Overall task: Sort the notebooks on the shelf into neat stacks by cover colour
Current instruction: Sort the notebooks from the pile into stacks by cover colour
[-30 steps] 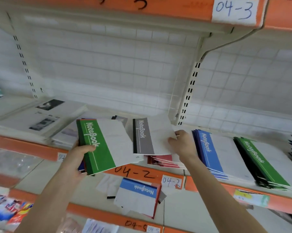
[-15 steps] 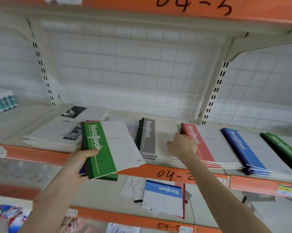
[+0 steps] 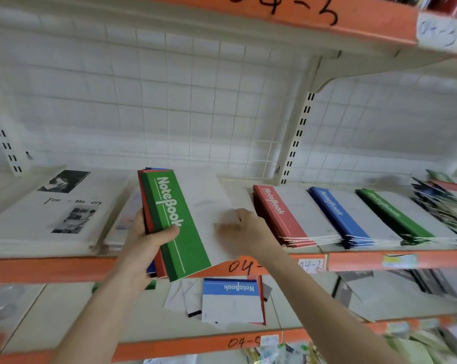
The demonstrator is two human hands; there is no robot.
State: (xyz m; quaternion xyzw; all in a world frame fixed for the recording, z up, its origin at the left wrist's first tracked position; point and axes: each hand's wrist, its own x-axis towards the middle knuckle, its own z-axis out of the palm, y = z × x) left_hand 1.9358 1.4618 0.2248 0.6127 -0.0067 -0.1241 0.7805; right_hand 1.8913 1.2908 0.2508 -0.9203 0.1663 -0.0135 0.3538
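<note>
My left hand [image 3: 145, 245] grips a bundle of notebooks above the shelf's front edge. A green-spined notebook [image 3: 174, 224] is on top, with red and blue spines showing beneath it. My right hand [image 3: 240, 229] is blurred and lies on the white cover of that top notebook. To its right on the shelf lie a red stack [image 3: 280, 214], a blue stack [image 3: 335, 214] and a green stack [image 3: 390, 214], side by side. The held bundle hides the grey stack.
White photo-printed booklets [image 3: 51, 211] fill the shelf's left part. An untidy mixed pile [image 3: 442, 200] sits at the far right. On the lower shelf lie a blue notebook [image 3: 232, 300] and loose sheets. The orange shelf edge [image 3: 51, 269] runs across.
My right hand left the grey stack and moved left onto the held bundle. My left hand raised the bundle up and right, covering the grey stack. The view shifted left.
</note>
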